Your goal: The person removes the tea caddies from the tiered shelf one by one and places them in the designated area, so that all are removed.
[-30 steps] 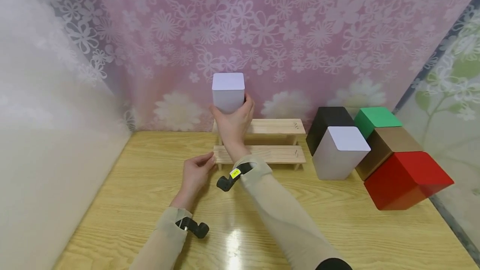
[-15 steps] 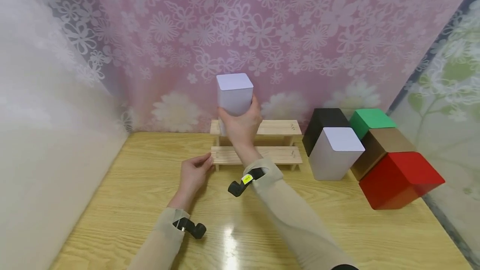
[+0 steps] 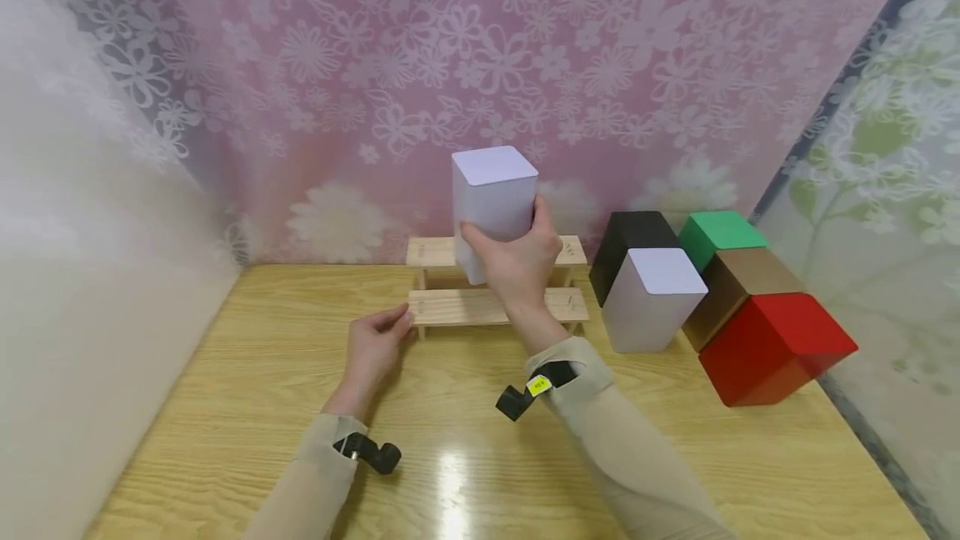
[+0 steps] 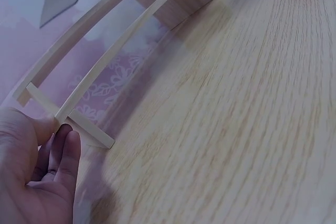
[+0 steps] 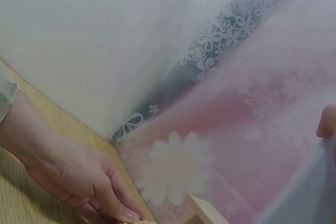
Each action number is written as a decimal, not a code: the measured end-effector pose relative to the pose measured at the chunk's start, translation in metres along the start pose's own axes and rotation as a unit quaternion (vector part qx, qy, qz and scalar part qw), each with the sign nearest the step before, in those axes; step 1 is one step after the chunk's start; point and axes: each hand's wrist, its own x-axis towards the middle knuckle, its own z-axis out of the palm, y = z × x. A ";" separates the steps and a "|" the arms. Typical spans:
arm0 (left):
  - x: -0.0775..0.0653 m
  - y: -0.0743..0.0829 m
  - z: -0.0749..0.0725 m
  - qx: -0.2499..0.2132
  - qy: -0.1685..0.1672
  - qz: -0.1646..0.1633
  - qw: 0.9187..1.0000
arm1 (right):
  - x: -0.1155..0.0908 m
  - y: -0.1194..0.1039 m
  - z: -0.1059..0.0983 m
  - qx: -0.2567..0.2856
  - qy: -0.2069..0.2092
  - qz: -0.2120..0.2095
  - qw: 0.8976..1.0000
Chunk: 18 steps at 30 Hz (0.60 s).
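Note:
In the head view my right hand [image 3: 521,261] grips a white box [image 3: 493,194], thumb on one side and fingers round the other. The box is raised and tilted slightly, overlapping both steps of a two-tier wooden shelf [image 3: 453,307]. My left hand [image 3: 372,348] pinches the left end of the lower step. In the left wrist view the thumb and fingers of that hand [image 4: 39,166] close on the edge of the wooden plank [image 4: 100,66]. The right wrist view catches only a fingertip of the right hand [image 5: 328,121] beside the white box [image 5: 302,187].
Right of the shelf stand a black box [image 3: 626,252], a second white box [image 3: 648,307], a green box [image 3: 720,232], a brown box [image 3: 750,273] and a red box [image 3: 780,348]. A pink flowered curtain [image 3: 375,90] hangs behind the wooden table [image 3: 285,315].
My right hand has carried the white box rightward and somewhat nearer to me. The left hand keeps its pinch on the shelf's end. The whole head view has shifted a little.

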 end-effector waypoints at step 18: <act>0.001 0.000 0.002 0.014 0.005 -0.008 1.000 | 0.005 -0.013 -0.082 0.000 0.005 -0.052 0.999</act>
